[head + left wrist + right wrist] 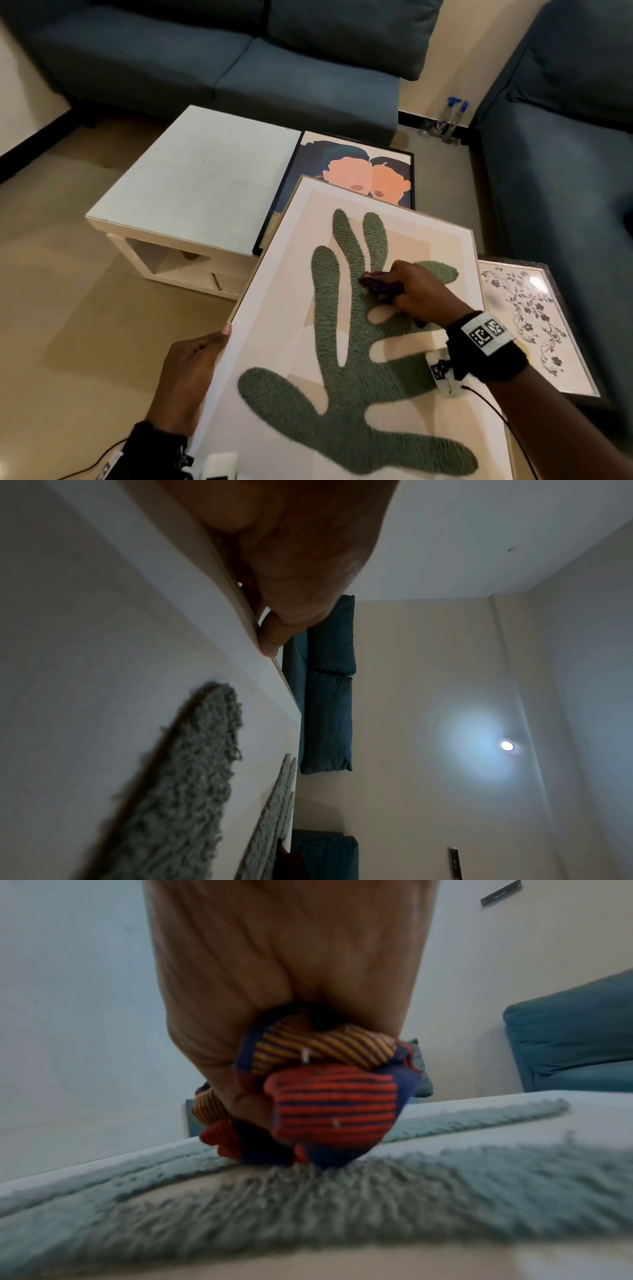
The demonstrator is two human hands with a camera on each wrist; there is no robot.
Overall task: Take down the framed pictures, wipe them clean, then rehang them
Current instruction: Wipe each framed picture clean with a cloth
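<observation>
Overhead first, head view: big white frame (359, 342) with a tufted green leaf shape (349, 394) fills the lower centre, tilted, its far corner lying over a black-framed portrait (352, 171) at 12 o'clock. Left hand (188, 373) at 8 o'clock grips the frame's left edge, thumb tip on the front face, other fingers hidden behind. Right hand (418, 294) at 2 o'clock of the leaf, fingers curled round a bunched striped cloth (376, 282) pressed to the tufting. Floral frame (534, 325) lies flat at 3 o'clock, partly under the white one. White table (191, 185) at 10 o'clock; blue sofa (239, 61) beyond; spray bottles (452, 116) on the floor at 1 o'clock. Left wrist view: left hand (294, 561) at 12 o'clock, a fingertip (270, 639) hooked against the frame (103, 615) edge; green tufting (178, 791) at 7 o'clock; sofa cushions (329, 696) and a ceiling light (507, 745) to 3 o'clock. Right wrist view: right hand (274, 974) at 12 o'clock closed tight on the cloth (329, 1096), red, navy and yellow stripes, its underside touching the tufting (308, 1204); sofa (575, 1042) at 3 o'clock.
</observation>
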